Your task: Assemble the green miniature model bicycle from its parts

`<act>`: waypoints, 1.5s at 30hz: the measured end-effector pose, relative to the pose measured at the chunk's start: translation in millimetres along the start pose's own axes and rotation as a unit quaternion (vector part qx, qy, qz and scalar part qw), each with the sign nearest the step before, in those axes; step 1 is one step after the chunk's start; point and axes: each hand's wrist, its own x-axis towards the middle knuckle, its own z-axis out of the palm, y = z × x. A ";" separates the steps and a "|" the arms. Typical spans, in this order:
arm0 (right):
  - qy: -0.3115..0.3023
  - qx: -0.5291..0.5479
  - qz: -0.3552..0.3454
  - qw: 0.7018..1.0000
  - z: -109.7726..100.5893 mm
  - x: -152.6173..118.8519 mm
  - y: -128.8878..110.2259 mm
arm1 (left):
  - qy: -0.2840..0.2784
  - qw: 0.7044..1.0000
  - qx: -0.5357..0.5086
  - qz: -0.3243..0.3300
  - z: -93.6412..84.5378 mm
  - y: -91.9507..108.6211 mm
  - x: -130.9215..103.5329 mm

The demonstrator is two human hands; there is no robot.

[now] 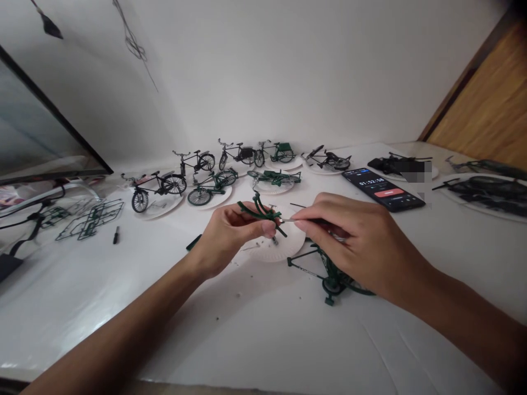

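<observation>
My left hand (230, 236) pinches a small dark green bicycle part (260, 207) with curved arms, held above a white paper plate (294, 244). From the right, my right hand (349, 230) grips a thin screwdriver (290, 220), its tip at the green part. Small metal bits lie on the plate. Under and beside my right hand, a green model bicycle frame (335, 280) with a pedal lies on the white table, partly hidden by the hand.
Several model bicycles (158, 185) stand or lie on plates along the wall. A phone (382, 189) showing a timer lies at the back right. At left are green wire frames (93, 219), a small black tool (116, 235) and a screen (41, 126). Tiny parts dot the table (173, 334).
</observation>
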 end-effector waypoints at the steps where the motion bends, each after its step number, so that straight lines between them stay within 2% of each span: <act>1: 0.004 -0.006 -0.004 1.000 -0.1 -0.2 0.2 | -0.003 1.000 0.001 0.000 0.1 0.4 -0.3; 14: -0.011 -0.011 -0.011 1.000 2.8 -1.4 3.4 | -0.009 0.998 0.061 0.018 -1.1 1.2 -1.8; 23: -0.060 0.014 0.051 0.997 3.0 -1.9 1.9 | 0.008 0.997 0.076 0.033 1.3 1.2 -2.2; 30: -0.100 0.095 0.153 0.979 2.1 -1.3 0.3 | 0.018 0.995 0.090 0.033 5.1 8.6 -5.8; 32: -0.121 0.154 0.198 0.960 1.8 -1.0 1.8 | 0.023 0.994 0.099 0.038 6.5 12.2 -8.0; 34: -0.149 0.245 0.249 0.925 2.3 -1.0 3.1 | 0.031 0.992 0.115 0.045 7.6 14.8 -10.4; 36: -0.169 0.356 0.303 0.868 2.9 -1.1 3.7 | 0.036 0.988 0.137 0.056 7.9 15.9 -12.4; 38: -0.176 0.456 0.361 0.794 3.1 -0.8 3.6 | 0.036 0.981 0.174 0.077 7.7 16.4 -13.6; 40: -0.176 0.510 0.411 0.735 2.8 -0.1 3.6 | 0.025 0.967 0.230 0.107 7.0 17.4 -14.2; 42: -0.187 0.525 0.433 0.709 1.9 1.5 3.4 | 0.003 0.949 0.284 0.137 5.7 18.7 -14.6; 45: -0.193 0.525 0.417 0.716 -0.4 5.3 1.7 | -0.004 0.931 0.317 0.182 3.4 19.2 -15.1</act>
